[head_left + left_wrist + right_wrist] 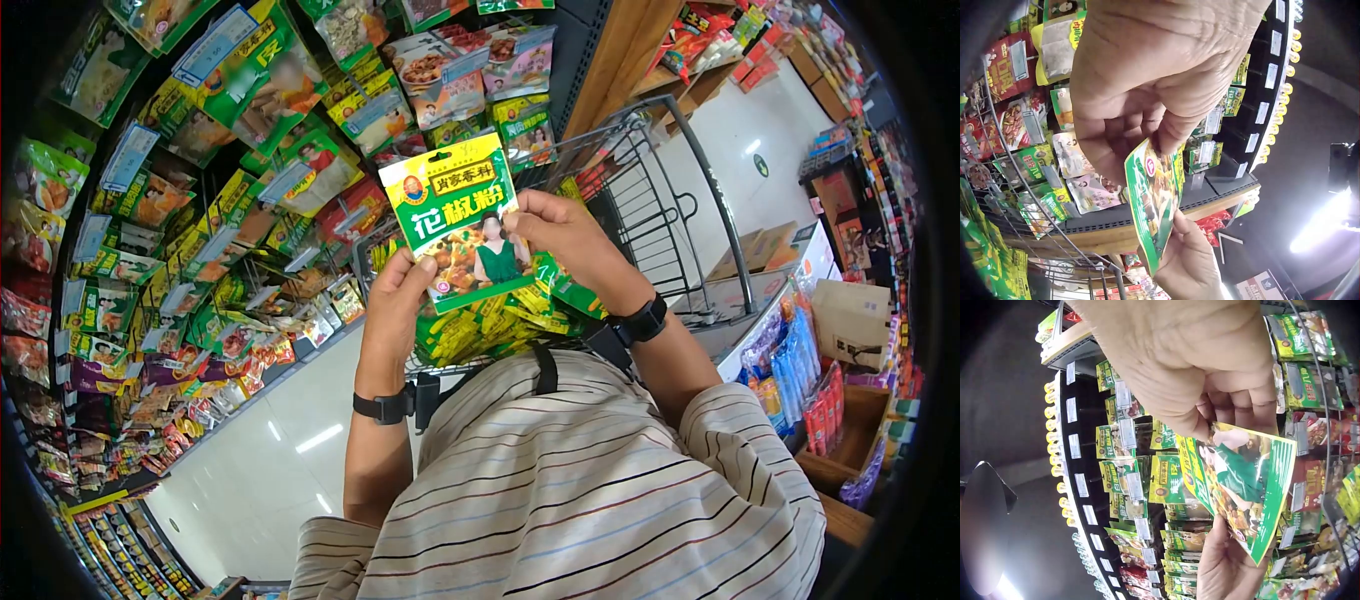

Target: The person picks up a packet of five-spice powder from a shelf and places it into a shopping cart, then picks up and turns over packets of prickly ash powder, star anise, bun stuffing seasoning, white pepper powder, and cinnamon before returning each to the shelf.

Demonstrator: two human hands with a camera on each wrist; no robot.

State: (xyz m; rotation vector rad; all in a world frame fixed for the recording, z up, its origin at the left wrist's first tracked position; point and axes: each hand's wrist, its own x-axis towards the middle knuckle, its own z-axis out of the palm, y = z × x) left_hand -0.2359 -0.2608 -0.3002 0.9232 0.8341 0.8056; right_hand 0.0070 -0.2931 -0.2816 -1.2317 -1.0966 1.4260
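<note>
Both hands hold up one flat green-and-yellow seasoning packet (456, 222), its printed front turned to the head view. The left hand (394, 300) pinches its lower left edge, thumb on the front. At the right edge, the right hand (570, 235) pinches it between thumb and curled fingers. In the left wrist view the packet (1155, 194) slants between the two hands; in the right wrist view its front (1241, 481) shows a figure in green. Below it, a wire shopping cart (690, 240) holds many similar green and yellow packets (490, 330).
Shelves of hanging seasoning packets (270, 100) with price tags (215, 45) rise close on the left and ahead. A wooden shelf end (600, 80) stands beyond the cart. On the right are a cardboard box (850, 320) and bagged goods (790, 370). Tiled floor (270, 470) shows at lower left.
</note>
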